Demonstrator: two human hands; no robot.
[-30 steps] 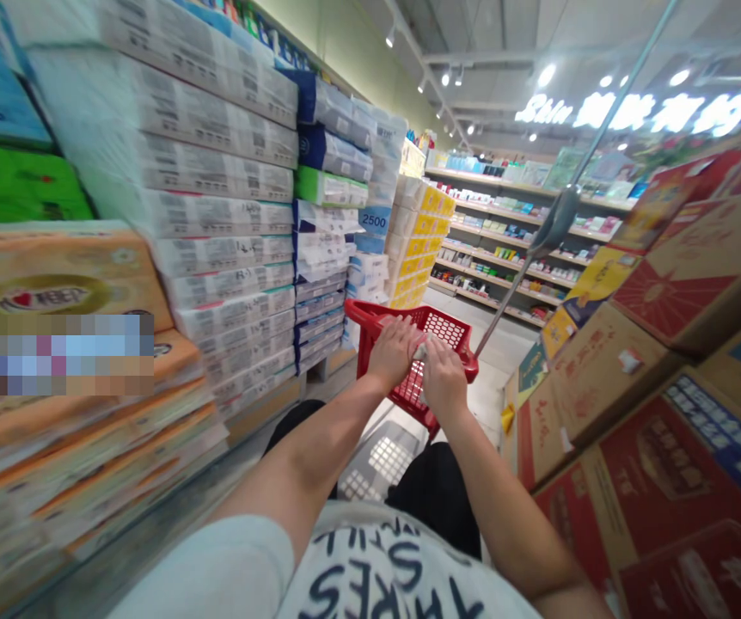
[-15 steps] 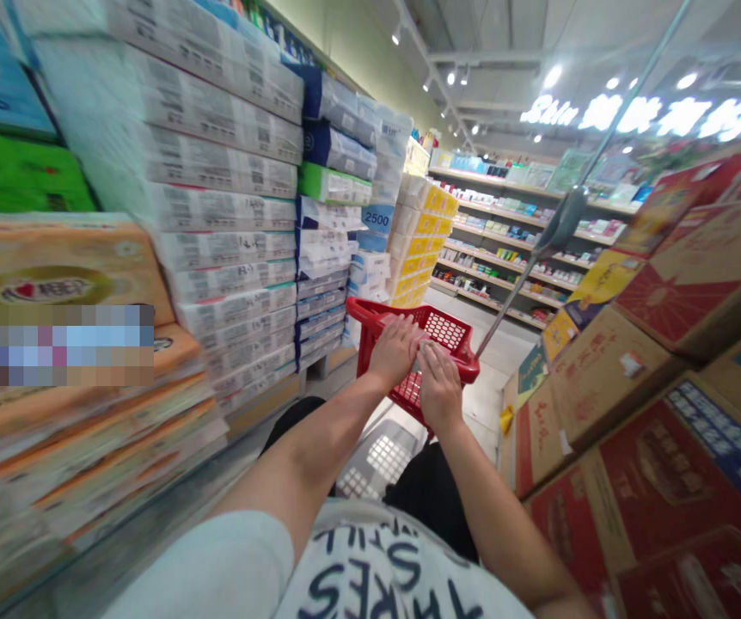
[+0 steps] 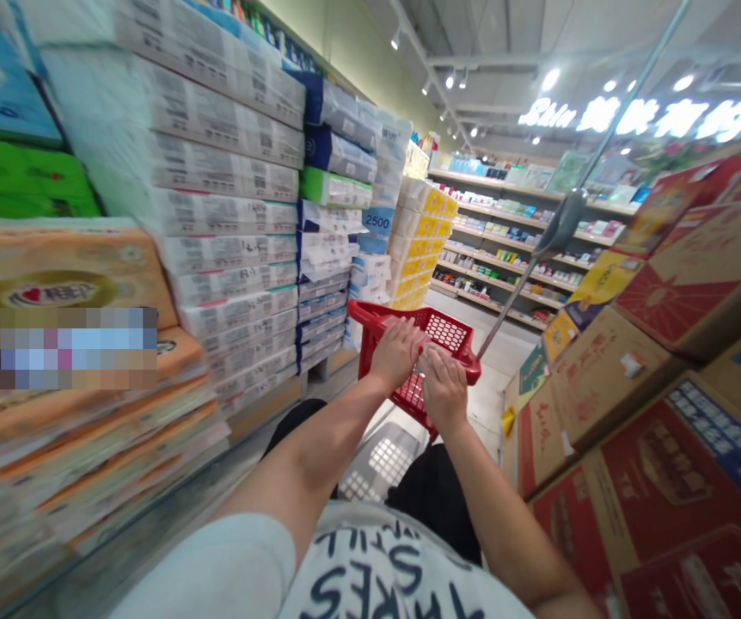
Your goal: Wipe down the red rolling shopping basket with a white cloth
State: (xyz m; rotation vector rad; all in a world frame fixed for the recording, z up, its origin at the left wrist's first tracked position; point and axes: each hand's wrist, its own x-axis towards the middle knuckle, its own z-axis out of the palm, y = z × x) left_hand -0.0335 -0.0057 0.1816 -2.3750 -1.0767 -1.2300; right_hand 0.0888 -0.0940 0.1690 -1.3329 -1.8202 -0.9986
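Red basket [image 3: 438,331]: left hand [image 3: 396,352] and right hand [image 3: 443,389], arms outstretched, each grip closed on its near rim.

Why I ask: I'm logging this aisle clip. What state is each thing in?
red plastic mesh shopping cart: upright, nothing visible inside.
left hand: closed on the cart's near rim.
right hand: closed on the rim, beside the left.
white plastic-wrapped tissue packs: sealed, stacked.
brown and red cardboard boxes: shut, stacked.

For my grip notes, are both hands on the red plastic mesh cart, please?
Yes, left hand and right hand hold the red cart's rim.
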